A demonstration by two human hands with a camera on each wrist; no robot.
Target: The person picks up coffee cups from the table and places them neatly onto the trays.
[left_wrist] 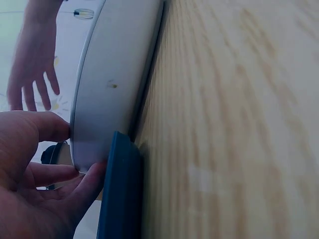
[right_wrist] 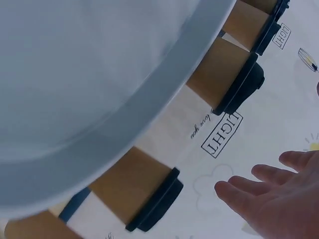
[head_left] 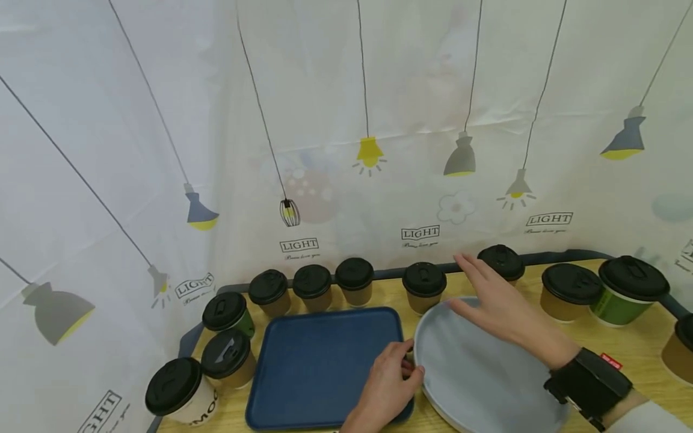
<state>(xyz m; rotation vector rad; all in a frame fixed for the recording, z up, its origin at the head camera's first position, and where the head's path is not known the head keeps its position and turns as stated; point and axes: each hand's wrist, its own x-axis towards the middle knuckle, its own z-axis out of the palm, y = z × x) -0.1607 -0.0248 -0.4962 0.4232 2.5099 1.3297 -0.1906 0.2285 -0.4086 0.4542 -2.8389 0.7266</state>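
A round pale grey tray [head_left: 487, 373] with a raised rim lies on the wooden table at the right of centre. My left hand [head_left: 387, 382] holds its left rim, thumb and fingertips against the edge; the left wrist view shows the curled fingers [left_wrist: 55, 172] close up at the tray's side wall [left_wrist: 112, 74]. Over the tray's far part hangs my right hand [head_left: 498, 307], fingers extended and nothing in it. Just left of the round tray is a rectangular navy blue tray [head_left: 330, 361], partly overlapped by my left forearm and hand.
Several black-lidded paper cups line the table's back edge, including a brown one [head_left: 425, 285] behind the round tray. A green cup [head_left: 628, 291] stands at the back right, a white cup [head_left: 181, 394] at the left. Behind hangs a lamp-print curtain [head_left: 335, 78].
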